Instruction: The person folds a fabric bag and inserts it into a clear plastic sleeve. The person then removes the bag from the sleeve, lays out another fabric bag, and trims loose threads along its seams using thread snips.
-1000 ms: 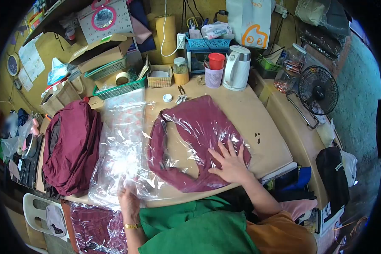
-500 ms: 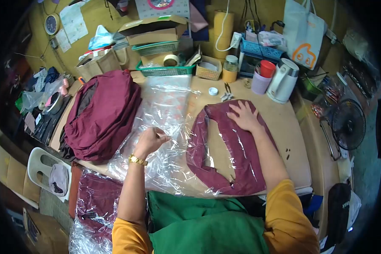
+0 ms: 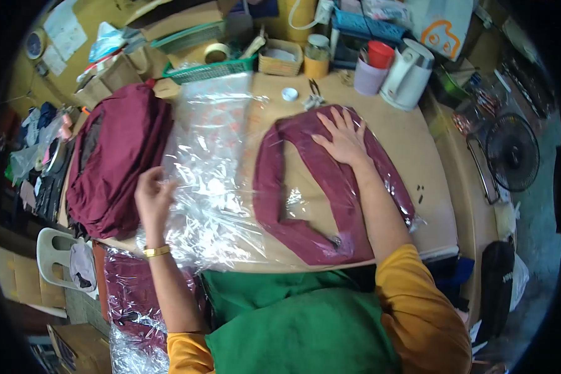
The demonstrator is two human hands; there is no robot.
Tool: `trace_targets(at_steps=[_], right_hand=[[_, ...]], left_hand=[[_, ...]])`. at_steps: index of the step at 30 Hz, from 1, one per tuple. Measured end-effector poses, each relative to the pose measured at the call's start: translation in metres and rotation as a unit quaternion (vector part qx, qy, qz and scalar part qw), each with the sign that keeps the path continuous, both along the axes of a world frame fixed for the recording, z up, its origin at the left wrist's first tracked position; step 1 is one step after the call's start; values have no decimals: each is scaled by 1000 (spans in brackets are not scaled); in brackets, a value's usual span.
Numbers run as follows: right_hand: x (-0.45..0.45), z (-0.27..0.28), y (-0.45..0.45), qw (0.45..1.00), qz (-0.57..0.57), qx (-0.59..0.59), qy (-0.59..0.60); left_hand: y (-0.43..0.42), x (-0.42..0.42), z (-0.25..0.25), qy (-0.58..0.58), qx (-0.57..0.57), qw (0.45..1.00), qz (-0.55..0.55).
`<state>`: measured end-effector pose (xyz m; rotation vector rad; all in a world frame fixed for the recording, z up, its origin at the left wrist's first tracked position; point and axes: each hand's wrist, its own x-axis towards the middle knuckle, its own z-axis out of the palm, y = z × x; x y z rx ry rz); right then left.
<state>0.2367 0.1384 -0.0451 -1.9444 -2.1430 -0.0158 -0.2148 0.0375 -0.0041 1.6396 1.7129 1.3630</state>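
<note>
My right hand (image 3: 343,138) lies flat, fingers spread, on the upper part of a folded maroon fabric piece (image 3: 269,168) with glossy clear plastic over it. The fabric bends around a gap where the brown tabletop shows. My left hand (image 3: 154,196) is raised with curled fingers, slightly blurred, between a heap of maroon cloth (image 3: 121,149) and a stack of clear plastic bags (image 3: 209,149). Whatever its fingers may hold cannot be made out.
Behind the work stand a green basket (image 3: 212,71), a jar (image 3: 316,56), a purple cup (image 3: 369,78) and a white kettle (image 3: 408,75). A small white lid (image 3: 289,94) and thread snips (image 3: 315,93) lie nearby. Plastic-wrapped maroon cloth (image 3: 134,287) sits lower left; a fan (image 3: 511,151) is at right.
My left hand has moved left, from above the plastic bags towards the maroon heap. My right hand stays flat on the wrapped fabric. The whole view has shifted as my head moved.
</note>
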Motion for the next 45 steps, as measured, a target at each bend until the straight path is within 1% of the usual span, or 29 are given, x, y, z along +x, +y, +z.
trace_targets(at_steps=[3, 5, 7, 8, 10, 12, 14, 16, 17, 18, 19, 20, 21, 23, 24, 25, 27, 28, 30, 32, 34, 36, 37, 39, 40, 41, 42, 44, 45], right_hand=[[0, 0, -1, 1000, -4, 1, 3], [-1, 3, -1, 1000, -6, -6, 3], [0, -1, 0, 1000, -8, -5, 2], [0, -2, 3, 1000, -12, -4, 1], [-2, 3, 4, 999, -15, -27, 17], [4, 15, 9, 999, -12, -44, 28], [25, 26, 20, 976, 105, -106, 157], [46, 51, 3, 930, 181, -92, 308], [46, 67, -27, 938, 123, -52, 319], [65, 69, -43, 969, 129, 6, 210], [53, 95, -81, 977, 36, -13, 210], [78, 68, -92, 985, -29, 18, 170], [86, 58, -115, 984, -109, 14, 138], [91, 49, -156, 985, -109, -56, 124], [119, 17, -164, 994, -59, -43, 86], [99, 23, -183, 998, -49, 31, 13], [97, 21, -191, 989, 7, -5, 144], [83, 41, -189, 989, 21, -8, 144], [54, 83, -176, 957, -21, -155, 245], [21, 110, -159, 950, 101, -51, 290], [-58, 162, -166, 915, 168, -26, 366], [-130, 193, -181, 868, 259, -15, 423], [-176, 194, -197, 814, 281, 14, 508], [-234, 199, -210, 779, 417, 15, 468], [-265, 192, -208, 769, 495, 80, 396], [-300, 182, -213, 742, 513, 25, 430], [-335, 163, -208, 715, 561, 26, 416], [-392, 110, -209, 719, 574, -19, 393], [-414, 84, -210, 707, 587, -34, 392]], left_hand=[[-19, 11, 19, -74, 22, 994, 79], [-40, 47, 29, -77, -53, 994, 62], [-39, 36, -3, 32, -87, 994, -51], [-39, 26, -12, 0, -111, 992, -67], [-41, 18, 1, -103, -76, 991, 38], [-51, 26, 15, -63, -39, 996, 54], [-64, 38, 30, -50, -119, 991, 37], [-73, 47, 28, 4, -152, 988, -9], [-82, 59, 37, 20, -175, 984, -33], [-80, 54, 1, 123, -22, 991, -41], [-86, 60, 3, 141, -24, 989, -34], [-95, 70, 10, 96, -79, 992, -15], [-100, 78, 12, 104, -65, 992, 17], [-109, 87, 5, 80, -42, 996, 24], [-114, 91, -5, 111, 7, 993, 42], [-121, 92, 1, 75, -1, 997, 24], [-122, 86, -7, 37, 30, 999, 21], [-121, 75, -8, 31, 56, 998, 13], [-124, 34, -5, 59, 118, 988, 78], [-169, -12, 46, 88, 102, 972, 194], [-230, -63, 81, 229, 171, 909, 303], [-306, -105, 94, 232, 164, 854, 437], [-343, -116, 107, 228, 190, 836, 461], [-421, -137, 103, 163, 177, 803, 545], [-465, -153, 92, 154, 124, 795, 574], [-503, -160, 84, 125, 35, 795, 593], [-509, -136, 98, 264, -176, 702, 638], [-533, -143, 77, 353, -271, 571, 690], [-522, -141, 84, 353, -272, 568, 692]])
